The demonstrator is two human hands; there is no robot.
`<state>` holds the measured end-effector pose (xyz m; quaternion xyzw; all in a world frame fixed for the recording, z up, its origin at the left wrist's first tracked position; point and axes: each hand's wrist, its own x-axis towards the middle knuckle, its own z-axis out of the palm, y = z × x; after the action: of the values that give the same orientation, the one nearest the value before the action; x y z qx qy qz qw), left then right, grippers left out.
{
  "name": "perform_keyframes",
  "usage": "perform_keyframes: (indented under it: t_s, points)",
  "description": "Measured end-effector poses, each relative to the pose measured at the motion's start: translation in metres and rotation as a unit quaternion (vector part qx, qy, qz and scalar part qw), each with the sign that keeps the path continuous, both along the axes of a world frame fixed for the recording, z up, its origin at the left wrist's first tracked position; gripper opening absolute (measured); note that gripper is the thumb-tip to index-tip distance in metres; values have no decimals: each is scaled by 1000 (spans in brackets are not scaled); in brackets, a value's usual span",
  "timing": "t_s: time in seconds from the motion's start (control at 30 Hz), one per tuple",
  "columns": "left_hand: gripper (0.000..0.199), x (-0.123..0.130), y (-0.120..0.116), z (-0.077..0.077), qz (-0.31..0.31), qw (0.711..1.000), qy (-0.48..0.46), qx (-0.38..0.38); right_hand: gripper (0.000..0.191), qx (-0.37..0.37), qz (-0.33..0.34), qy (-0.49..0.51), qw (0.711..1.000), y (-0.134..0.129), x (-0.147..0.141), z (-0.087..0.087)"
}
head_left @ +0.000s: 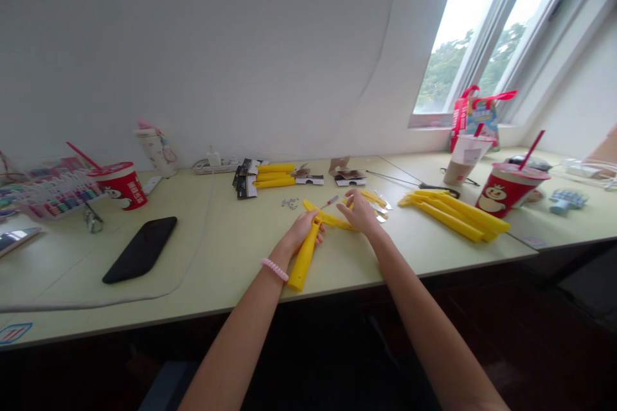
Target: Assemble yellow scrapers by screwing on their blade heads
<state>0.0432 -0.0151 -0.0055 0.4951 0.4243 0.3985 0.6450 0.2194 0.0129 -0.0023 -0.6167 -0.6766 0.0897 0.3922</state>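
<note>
My left hand (301, 236) is shut around a yellow plastic utility knife handle (303, 257), which points down toward the table's front edge. A pink coil bracelet (274, 270) circles that wrist. My right hand (359, 215) rests with spread fingers on a flat yellow plastic piece (330, 217), whose far end runs toward my left hand. Several small metal parts (290, 203) lie just beyond my hands. A heap of yellow knife handles (453, 216) lies to the right, and packaged yellow handles (272, 176) lie further back.
A black phone (139, 250) lies on the pale green desk (231, 257) to the left. A red paper cup with a straw (118, 185) and a tray of markers (62, 196) stand at the back left. Another red cup (508, 187) and a plastic drink cup (460, 160) stand at the right.
</note>
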Motion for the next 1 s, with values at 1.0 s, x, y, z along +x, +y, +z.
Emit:
perform_keyframes:
  t_s: [1.0]
  points:
    - [27,2,6,-2,46,995,-17,89,32,-146,207,336,907,-7,-45,19]
